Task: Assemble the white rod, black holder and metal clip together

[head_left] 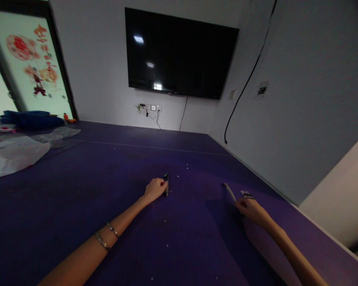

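Near the middle of the purple tabletop (122, 206), my left hand (155, 190) is closed on a small, thin, dark object (166, 185) with a pale edge and a greenish glint. Its exact kind is too small to make out. Further right, my right hand (249, 209) pinches a slim, pale, stick-like object (230, 193) with a darker tip, angled away to the upper left. Just beyond the right hand's knuckles is a small clear packet (247, 194) with something dark in it, partly hidden by the hand. The hands are well apart.
White plastic sheeting (18, 153), clear wrap (59, 133) and a dark blue cloth bundle (31, 119) lie at the far left. Tiny white specks dot the tabletop. A black cable (244, 85) hangs down the right wall; a television (179, 53) is mounted ahead.
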Action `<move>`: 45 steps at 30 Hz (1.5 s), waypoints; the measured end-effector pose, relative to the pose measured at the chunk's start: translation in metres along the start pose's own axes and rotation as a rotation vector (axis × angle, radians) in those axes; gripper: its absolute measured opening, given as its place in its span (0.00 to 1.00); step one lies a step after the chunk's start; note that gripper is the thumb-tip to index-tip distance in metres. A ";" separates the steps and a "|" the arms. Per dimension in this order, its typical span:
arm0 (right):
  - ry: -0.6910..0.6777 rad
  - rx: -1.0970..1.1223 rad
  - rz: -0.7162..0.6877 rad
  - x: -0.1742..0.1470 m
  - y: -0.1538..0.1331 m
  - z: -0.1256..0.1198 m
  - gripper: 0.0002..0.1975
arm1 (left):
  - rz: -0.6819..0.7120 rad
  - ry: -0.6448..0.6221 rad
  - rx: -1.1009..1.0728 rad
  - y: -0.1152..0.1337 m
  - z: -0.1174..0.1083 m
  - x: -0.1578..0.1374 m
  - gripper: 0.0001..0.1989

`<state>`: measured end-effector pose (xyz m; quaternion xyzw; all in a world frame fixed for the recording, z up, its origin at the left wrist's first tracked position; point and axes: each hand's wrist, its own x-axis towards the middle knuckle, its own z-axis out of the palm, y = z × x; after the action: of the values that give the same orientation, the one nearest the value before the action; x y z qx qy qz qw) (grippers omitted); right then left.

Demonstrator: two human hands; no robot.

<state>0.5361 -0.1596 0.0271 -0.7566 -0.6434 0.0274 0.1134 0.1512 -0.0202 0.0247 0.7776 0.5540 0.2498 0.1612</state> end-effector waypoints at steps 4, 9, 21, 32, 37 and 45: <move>0.053 -0.020 -0.002 -0.006 -0.072 -0.001 0.14 | 0.004 0.103 -0.146 -0.007 0.004 0.003 0.18; 0.067 -0.061 -0.078 -0.004 -0.152 0.011 0.14 | 0.021 0.156 -0.226 -0.013 0.010 0.006 0.18; 0.026 -0.092 -0.167 0.020 -0.231 0.034 0.17 | 0.018 0.161 -0.252 -0.011 0.008 0.004 0.18; -0.013 -0.064 -0.148 0.025 -0.235 0.034 0.18 | 0.023 0.154 -0.260 -0.012 0.009 0.004 0.18; 0.013 -0.026 -0.112 0.025 -0.224 0.027 0.24 | 0.033 0.147 -0.256 -0.012 0.008 0.004 0.18; 0.101 0.108 0.016 0.030 -0.153 0.005 0.18 | 0.044 0.135 -0.248 -0.011 0.007 0.004 0.18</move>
<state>0.3925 -0.1071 0.0572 -0.7548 -0.6285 0.0246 0.1864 0.1475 -0.0121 0.0142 0.7451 0.5114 0.3716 0.2129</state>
